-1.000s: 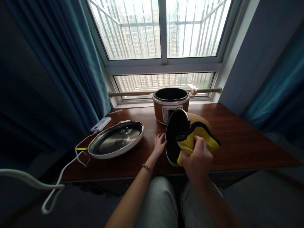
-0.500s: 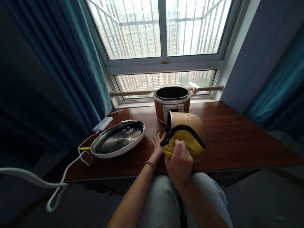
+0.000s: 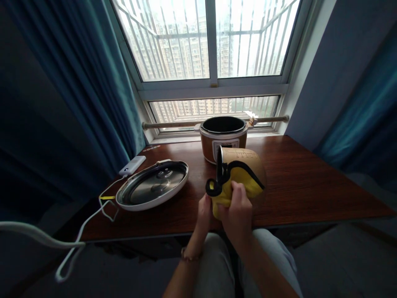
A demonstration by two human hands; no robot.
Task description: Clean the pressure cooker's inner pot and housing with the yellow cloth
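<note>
A tan inner pot (image 3: 256, 163) with printed markings lies tilted on its side, its dark mouth turned left. Across its near side hangs a yellow cloth (image 3: 252, 181) with black trim. My right hand (image 3: 237, 209) is closed on the cloth, pressing it near the pot's rim. At the cloth's left end, my left hand (image 3: 204, 212) has its fingers closed around the edge, where the trim curls into a loop. Behind the pot stands a brown and white electric cooker (image 3: 207, 142) with its top uncovered and a label panel on the front.
A round lid (image 3: 145, 205) lies left on the wooden table (image 3: 297, 178), its metal inside facing up. Beyond it is a white power bank (image 3: 132, 165) with a white cable (image 3: 81, 231) trailing off the table's left side. A window and rail stand behind.
My left hand has gone from spread fingers on the table to gripping the cloth's left end. That end now curls up and hangs lower. My right hand keeps its hold.
</note>
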